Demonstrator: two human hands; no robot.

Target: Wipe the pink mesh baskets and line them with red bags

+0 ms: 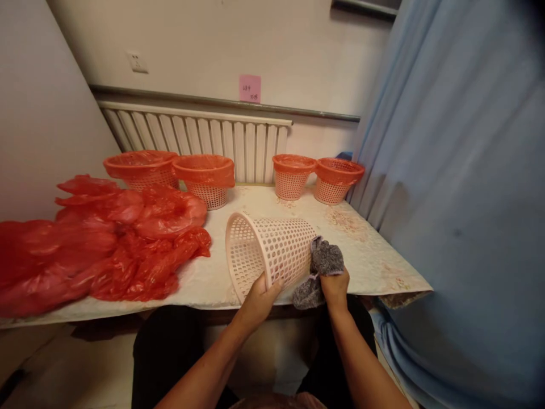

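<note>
A pale pink perforated plastic wastebasket (285, 244) lies tipped on its side over the table, its open mouth facing left. My left hand (260, 298) grips its rim at the near side, thumb outside and the other fingers partly hidden by the wall. At the basket's base on the right, my right hand (336, 287) is closed around a grey fuzzy cloth (327, 258) with a light purple edge. The cloth touches the base, and part of it hangs below the hand.
Four similar baskets lined with red bags, including a left one (204, 170) and a right one (293, 170), stand along the back. Red plastic bags (136, 238) are heaped on the left of the covered table (361, 255). A blue curtain (460, 170) hangs at right; a radiator (204, 133) is behind.
</note>
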